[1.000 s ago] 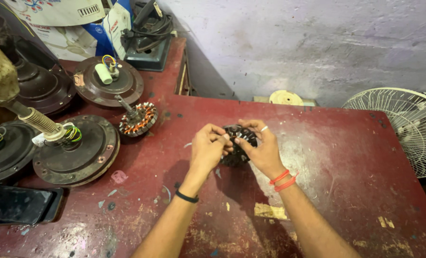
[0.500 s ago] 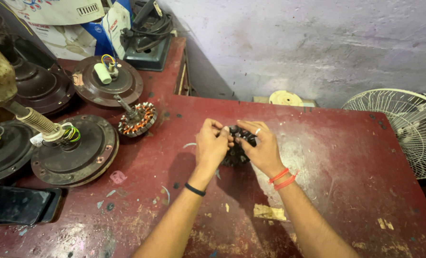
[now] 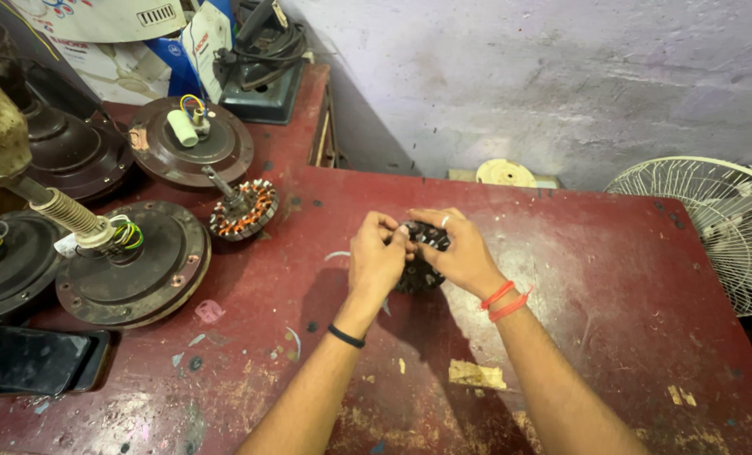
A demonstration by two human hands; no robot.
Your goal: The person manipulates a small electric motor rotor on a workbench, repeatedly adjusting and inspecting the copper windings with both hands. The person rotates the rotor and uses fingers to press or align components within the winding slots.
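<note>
A small dark round fan stator (image 3: 420, 257) is held just above the worn red table (image 3: 612, 278) near its middle. My left hand (image 3: 376, 261), with a black band at the wrist, pinches the stator's upper left edge. From the right, my right hand (image 3: 460, 253), wearing a ring and red wrist threads, cups the same stator. Most of the stator is hidden by my fingers.
A copper-wound stator on a shaft (image 3: 243, 209) lies to the left. Further left stand brown ceiling-fan motor housings (image 3: 131, 261), one (image 3: 192, 143) with a white capacitor. A black phone (image 3: 34, 361) lies at the front left; a white table fan grille (image 3: 713, 227) at right.
Both hands have shifted their fingers on the stator and raised it slightly; the stator stays at the same spot on the table.
</note>
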